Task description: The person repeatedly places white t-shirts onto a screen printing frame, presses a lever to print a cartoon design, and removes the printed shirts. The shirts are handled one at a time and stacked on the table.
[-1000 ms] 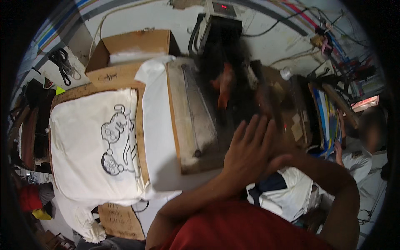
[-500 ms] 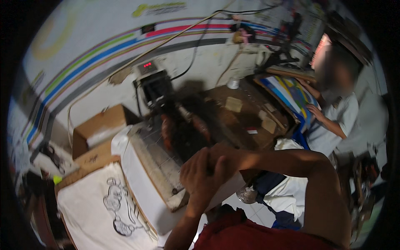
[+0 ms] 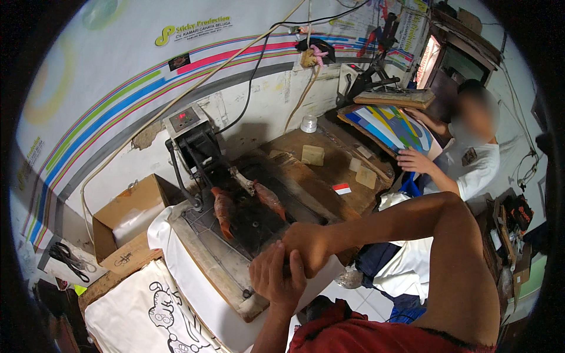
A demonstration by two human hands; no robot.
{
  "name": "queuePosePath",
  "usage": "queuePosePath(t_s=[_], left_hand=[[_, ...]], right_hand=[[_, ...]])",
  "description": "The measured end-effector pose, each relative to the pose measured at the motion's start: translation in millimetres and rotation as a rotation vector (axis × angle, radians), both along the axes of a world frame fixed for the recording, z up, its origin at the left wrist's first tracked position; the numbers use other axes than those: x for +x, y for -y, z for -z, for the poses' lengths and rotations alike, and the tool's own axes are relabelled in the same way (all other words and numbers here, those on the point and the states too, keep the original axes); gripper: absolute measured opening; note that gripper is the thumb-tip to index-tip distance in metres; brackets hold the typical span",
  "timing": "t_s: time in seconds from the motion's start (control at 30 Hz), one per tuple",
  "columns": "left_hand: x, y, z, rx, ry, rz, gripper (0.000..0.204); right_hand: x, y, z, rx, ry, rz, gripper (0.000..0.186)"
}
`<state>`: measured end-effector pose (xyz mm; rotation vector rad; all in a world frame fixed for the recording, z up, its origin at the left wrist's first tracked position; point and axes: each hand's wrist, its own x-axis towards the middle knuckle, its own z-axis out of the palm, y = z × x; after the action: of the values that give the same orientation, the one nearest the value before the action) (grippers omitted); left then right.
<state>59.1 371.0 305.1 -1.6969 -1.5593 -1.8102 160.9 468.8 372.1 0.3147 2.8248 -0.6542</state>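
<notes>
A heat press (image 3: 232, 203) with a dark upper plate stands in front of me, its lever arm reaching toward my body. My left hand (image 3: 276, 275) and my right hand (image 3: 309, 244) are both closed around the end of its handle, side by side and touching. The grip itself is mostly hidden by my fingers. White cloth (image 3: 197, 276) hangs out from under the plate on the left and front. A control box (image 3: 185, 120) with a small red display tops the press at the wall.
Left of the press lie a cream cloth (image 3: 126, 309) with black line drawings and an open cardboard box (image 3: 129, 215). To the right, a wooden table (image 3: 318, 176) holds a small clear cup (image 3: 309, 123). Beyond it, a co-worker (image 3: 471, 159) handles a colourful printed sheet (image 3: 391, 129).
My head view has shifted, so the press sits slightly lower and further left in the picture. Both hands keep their hold on the handle. The picture is sharper.
</notes>
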Motion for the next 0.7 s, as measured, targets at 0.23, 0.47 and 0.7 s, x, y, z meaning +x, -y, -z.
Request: queuePosePath(t_s=[0.23,0.47,0.7], left_hand=[[1,-1,5,0.044,0.032,0.009,0.014],[3,1,5,0.054,-0.009,-0.066,0.016],[7,8,-26,0.089,0.040,-0.112,0.017]], right_hand=[[-10,-5,-7,0.009,0.146,-0.068,0.016],[-5,-4,4,0.058,0.004,-0.101,0.017],[0,0,-6,-0.187,-0.256,-0.155,0.015]])
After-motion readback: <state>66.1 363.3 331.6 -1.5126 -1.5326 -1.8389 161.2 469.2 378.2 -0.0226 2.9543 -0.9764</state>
